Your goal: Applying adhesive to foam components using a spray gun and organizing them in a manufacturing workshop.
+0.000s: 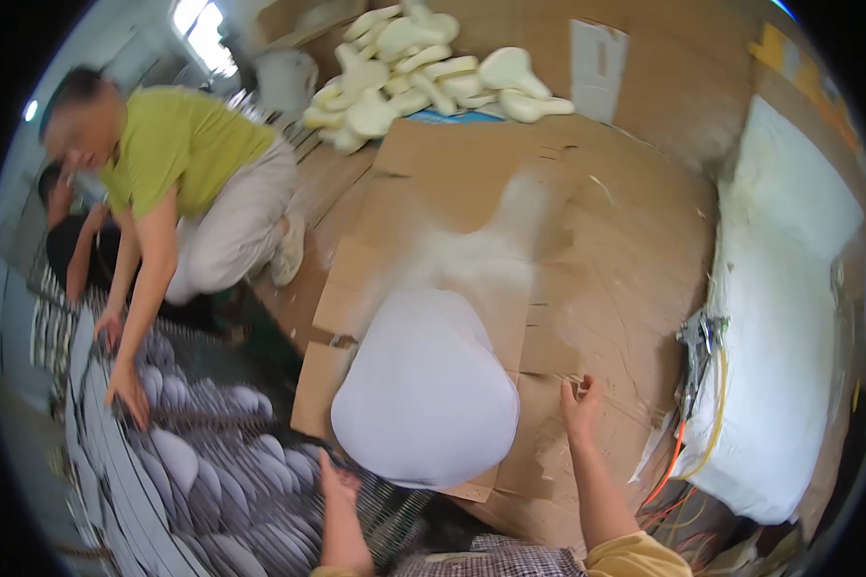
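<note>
A large, smooth white rounded pad (423, 389) lies in front of me on the cardboard (573, 240), its broad end toward me and its narrower end away. My left hand (339, 481) is just off its near left side, thumb and fingers apart, holding nothing. Off to its right, my right hand (581, 409) hovers over the cardboard with the fingers partly bent and a gap at the thumb; nothing shows in it. Neither hand touches the pad.
Cream saddle-shaped foam pads (423, 67) are heaped at the back. At right a spray gun (700, 337) with orange and yellow hoses hangs by a white sheet (779, 317). At left, a person in a yellow-green shirt (188, 135) leans over stacked grey rounded pieces (212, 481); another person is behind.
</note>
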